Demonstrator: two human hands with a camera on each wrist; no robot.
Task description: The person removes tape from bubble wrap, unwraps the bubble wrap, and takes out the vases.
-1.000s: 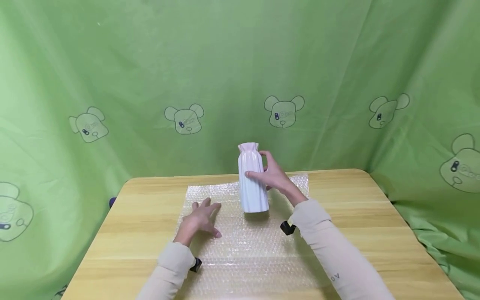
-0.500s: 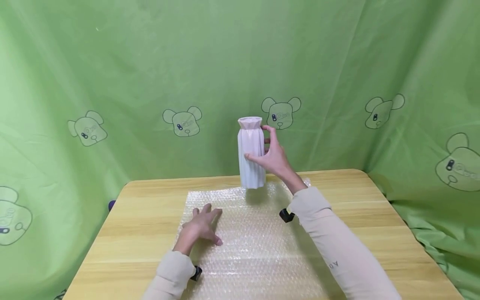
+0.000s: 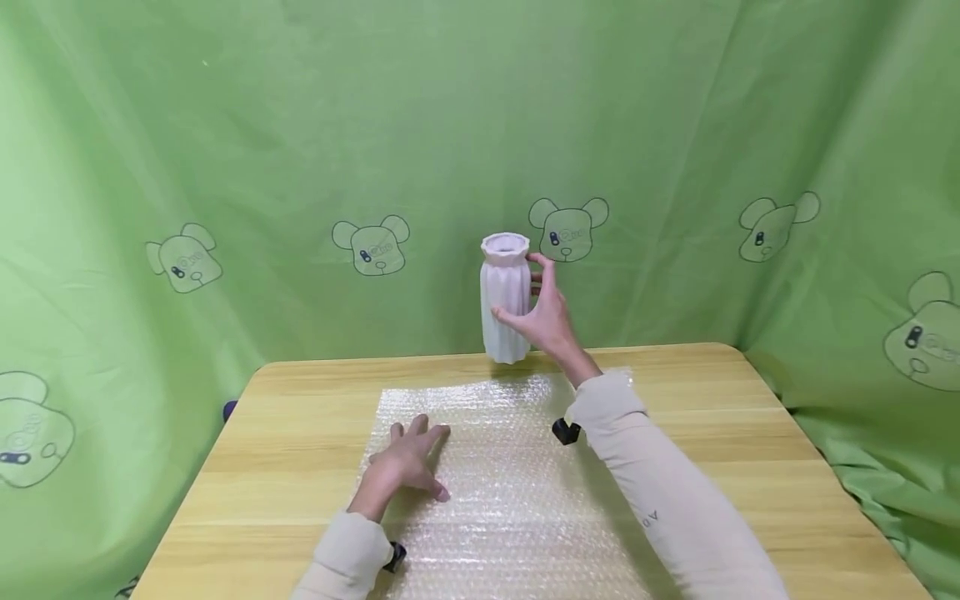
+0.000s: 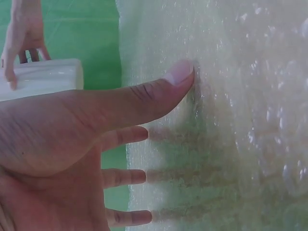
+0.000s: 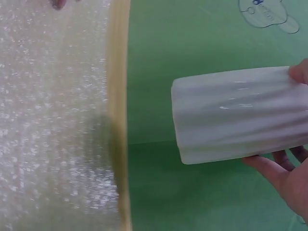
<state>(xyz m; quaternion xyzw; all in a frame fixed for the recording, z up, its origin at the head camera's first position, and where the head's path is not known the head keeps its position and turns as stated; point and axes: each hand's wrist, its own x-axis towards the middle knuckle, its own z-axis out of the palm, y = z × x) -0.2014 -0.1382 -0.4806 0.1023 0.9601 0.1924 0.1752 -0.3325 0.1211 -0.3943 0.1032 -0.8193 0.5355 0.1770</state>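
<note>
A white fluted vase (image 3: 504,292) with a ruffled neck is held up by my right hand (image 3: 551,317). The thumb lies across its front and the fingers curl round its right side. It hangs near the table's back edge, mouth upward and tipped a little toward me. Below and in front of it, a sheet of bubble wrap (image 3: 510,500) lies flat. My left hand (image 3: 405,462) rests its spread fingertips on the left part of that sheet. In the left wrist view the thumb and fingers (image 4: 130,217) touch the bubbly surface.
The wooden table (image 3: 285,442) carries the bubble wrap, which reaches close to its back edge. A green curtain (image 3: 450,125) printed with bear heads hangs behind and on both sides. A small dark purple thing (image 3: 229,409) shows past the table's left edge.
My right hand has raised the vase and carried it back, away from the middle of the bubble wrap. Its mouth has tipped into view. The left hand has stayed on the sheet.
</note>
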